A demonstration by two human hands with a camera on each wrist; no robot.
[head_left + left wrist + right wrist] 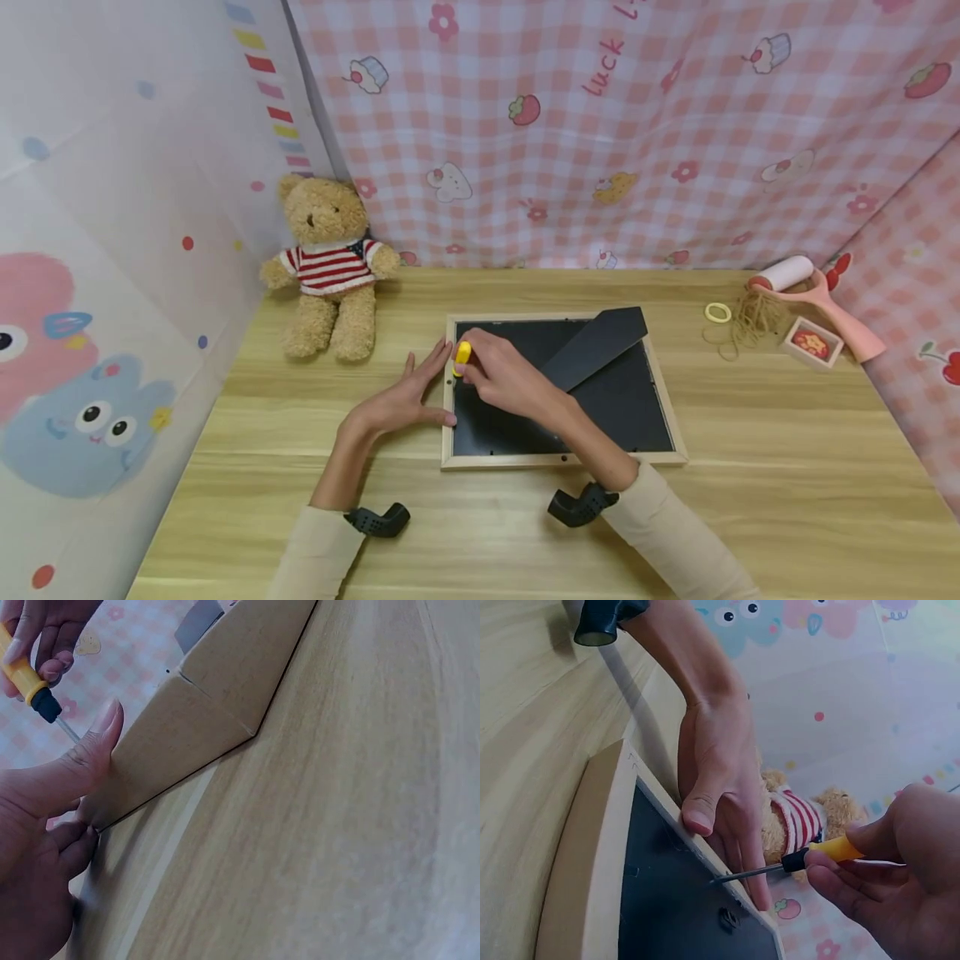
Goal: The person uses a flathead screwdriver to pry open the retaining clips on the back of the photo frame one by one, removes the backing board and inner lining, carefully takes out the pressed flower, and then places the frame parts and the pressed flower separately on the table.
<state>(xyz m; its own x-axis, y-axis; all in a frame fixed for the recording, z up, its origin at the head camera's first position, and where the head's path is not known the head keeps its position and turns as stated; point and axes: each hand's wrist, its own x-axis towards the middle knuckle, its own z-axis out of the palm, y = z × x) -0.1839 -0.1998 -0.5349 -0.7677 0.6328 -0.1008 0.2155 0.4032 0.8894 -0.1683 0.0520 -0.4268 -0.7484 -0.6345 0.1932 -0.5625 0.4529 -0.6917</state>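
Right hand fingers gripping yellow screwdriver, tip working at left inner edge of picture frame lying face-down on counter. Left hand bracing frame's left edge, fingers straight.

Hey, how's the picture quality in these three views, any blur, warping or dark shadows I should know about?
Head view: even, soft light, sharp, with wide-angle bending at the edges of the table. Left wrist view: the left hand is close, dark and soft; the picture frame is sharper. Right wrist view: the right hand is shadowed, the screwdriver clear.
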